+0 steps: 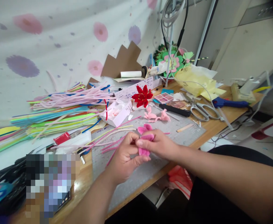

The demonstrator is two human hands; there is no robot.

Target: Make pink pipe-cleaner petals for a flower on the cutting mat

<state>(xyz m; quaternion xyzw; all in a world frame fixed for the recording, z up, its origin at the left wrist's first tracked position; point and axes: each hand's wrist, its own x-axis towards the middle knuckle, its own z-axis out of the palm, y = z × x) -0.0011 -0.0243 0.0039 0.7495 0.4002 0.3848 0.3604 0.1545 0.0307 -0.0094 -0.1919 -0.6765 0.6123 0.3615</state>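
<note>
Between my two hands, just above the grey cutting mat (136,183), is a pink pipe-cleaner flower (146,150) with several rounded petals. My left hand (127,155) has its fingers curled at the flower's left side. From the right, my right hand (156,143) pinches the petals between thumb and fingers. The flower's centre is hidden by the fingers. Loose pink pipe cleaners (111,147) lie on the mat beside my left hand. Beyond the hands are small light-pink twisted pieces (150,115) and a red flower (142,96).
Bundles of coloured pipe cleaners (64,115) fill the left side. A white box (117,112) stands at the back. Scissors (202,112), a black-handled tool (175,110), a blue-handled tool (230,102) and a wooden stick (184,128) lie to the right. Cables hang behind.
</note>
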